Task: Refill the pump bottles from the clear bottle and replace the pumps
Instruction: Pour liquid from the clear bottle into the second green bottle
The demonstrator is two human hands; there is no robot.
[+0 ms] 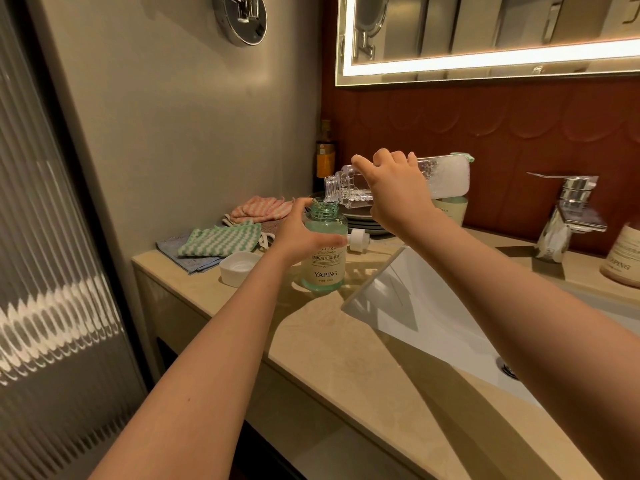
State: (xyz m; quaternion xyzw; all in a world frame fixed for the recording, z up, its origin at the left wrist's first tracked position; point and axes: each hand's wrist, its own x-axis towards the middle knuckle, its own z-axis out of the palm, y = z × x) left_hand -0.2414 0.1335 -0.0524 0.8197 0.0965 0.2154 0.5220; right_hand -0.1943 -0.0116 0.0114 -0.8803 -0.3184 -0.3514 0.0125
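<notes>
Pour position, your left hand point(298, 235) wraps green pump bottle point(323, 271), your right hand point(394, 194) clasps clear bottle point(446, 178), tipped, mouth just above green pump bottle's neck.

Green-tinted bottle point(323, 249), green-and-white zigzag cloth point(221, 240), pink striped cloth point(259, 206), beige counter point(332, 337)

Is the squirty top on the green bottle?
No, the green bottle has an open neck, and a white pump lies on the counter beside it.
</notes>
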